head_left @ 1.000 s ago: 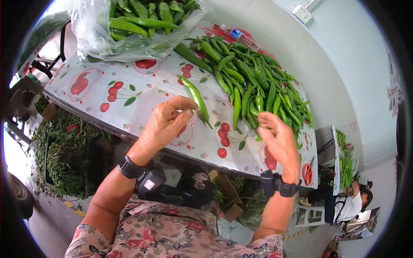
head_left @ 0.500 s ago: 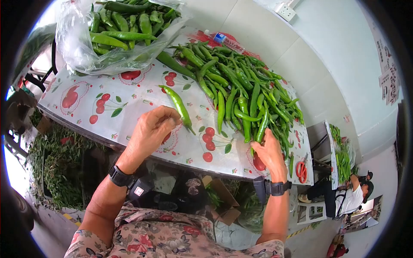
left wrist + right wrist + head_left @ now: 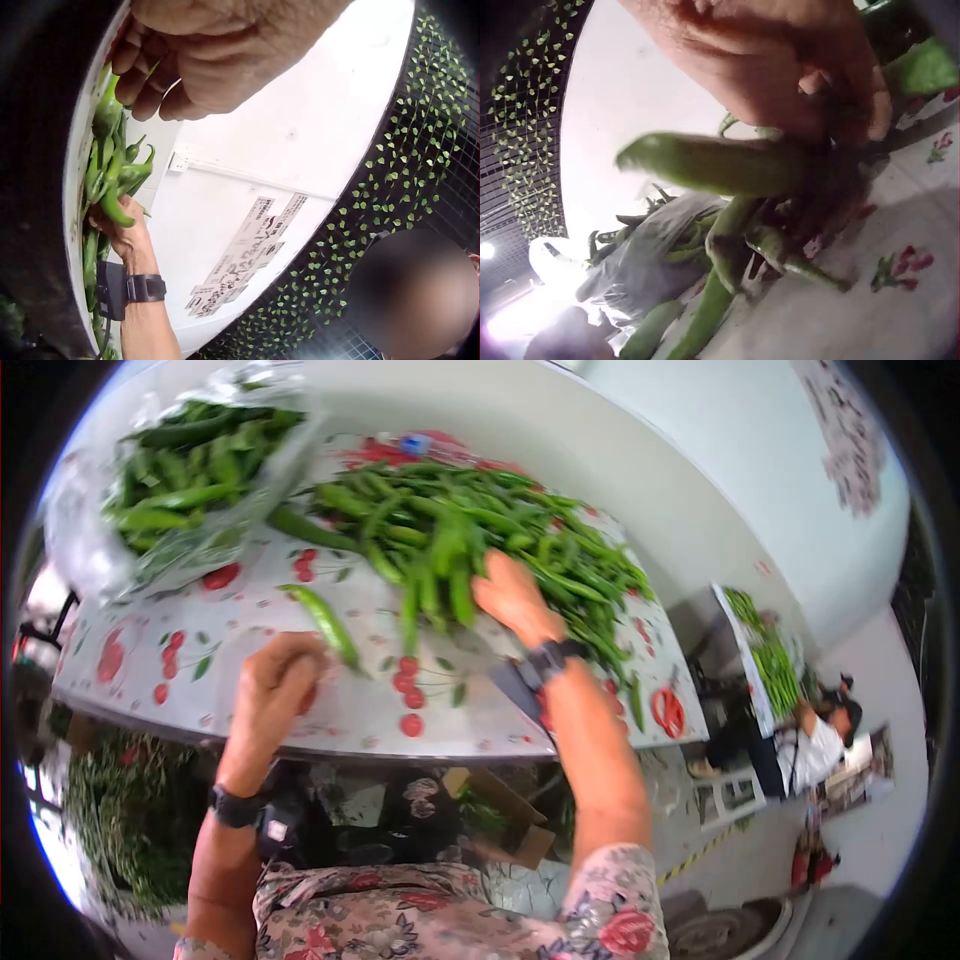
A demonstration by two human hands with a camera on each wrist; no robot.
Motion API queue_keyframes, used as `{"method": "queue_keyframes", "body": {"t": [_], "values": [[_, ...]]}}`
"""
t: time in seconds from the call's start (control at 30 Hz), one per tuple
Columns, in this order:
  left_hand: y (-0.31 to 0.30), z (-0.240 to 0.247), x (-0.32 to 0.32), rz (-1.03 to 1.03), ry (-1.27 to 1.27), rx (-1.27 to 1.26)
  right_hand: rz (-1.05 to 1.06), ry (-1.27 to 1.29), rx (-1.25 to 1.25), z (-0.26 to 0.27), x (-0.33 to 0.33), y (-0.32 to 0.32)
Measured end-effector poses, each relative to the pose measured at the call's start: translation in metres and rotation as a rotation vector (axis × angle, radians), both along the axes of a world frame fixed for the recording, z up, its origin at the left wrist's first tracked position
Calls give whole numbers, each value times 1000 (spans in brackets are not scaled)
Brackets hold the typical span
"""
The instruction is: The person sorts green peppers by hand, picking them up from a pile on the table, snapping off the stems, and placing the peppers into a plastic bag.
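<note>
My right hand (image 3: 515, 598) reaches into the left part of a heap of long green chili peppers (image 3: 575, 570). It grips a green chili pepper (image 3: 712, 163), which sticks out from the fingers in the right wrist view; the fingertips are partly hidden in shadow. Near the table's front, my left hand (image 3: 272, 690) hovers with loosely curled fingers and nothing in them, as the left wrist view also shows. Just beyond its fingertips a single green chili pepper (image 3: 326, 624) lies alone on the cherry-patterned tablecloth (image 3: 235, 622).
A clear plastic bag (image 3: 262, 510) full of green peppers stands at the back left. Red-handled scissors (image 3: 667, 712) lie near the right table edge. A plastic bottle (image 3: 420, 444) lies behind the heap. Another person (image 3: 815, 745) sits at a farther table on the right.
My right hand has moved from the heap's front edge inward and to the left, among the peppers. The left hand stays beside the single pepper. The head view has swung to the right.
</note>
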State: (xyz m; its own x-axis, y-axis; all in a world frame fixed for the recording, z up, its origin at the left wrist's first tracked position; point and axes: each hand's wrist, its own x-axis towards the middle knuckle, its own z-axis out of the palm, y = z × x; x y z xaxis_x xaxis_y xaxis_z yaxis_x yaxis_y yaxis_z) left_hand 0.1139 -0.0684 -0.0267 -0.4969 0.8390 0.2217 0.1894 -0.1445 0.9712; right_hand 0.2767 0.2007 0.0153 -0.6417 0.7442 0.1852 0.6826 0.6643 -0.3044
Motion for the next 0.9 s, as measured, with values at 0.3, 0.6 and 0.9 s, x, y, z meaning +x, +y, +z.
{"method": "queue_keyframes", "body": {"t": [0.3,0.6,0.9], "values": [[3,-8,-5,-48,58,104,81,212,-109,17,30,-16],[0,-1,0,-42,94,74,-350,4,-56,-1,173,17],[2,-3,-2,-31,205,44,-385,60,-173,-11,155,40]]}}
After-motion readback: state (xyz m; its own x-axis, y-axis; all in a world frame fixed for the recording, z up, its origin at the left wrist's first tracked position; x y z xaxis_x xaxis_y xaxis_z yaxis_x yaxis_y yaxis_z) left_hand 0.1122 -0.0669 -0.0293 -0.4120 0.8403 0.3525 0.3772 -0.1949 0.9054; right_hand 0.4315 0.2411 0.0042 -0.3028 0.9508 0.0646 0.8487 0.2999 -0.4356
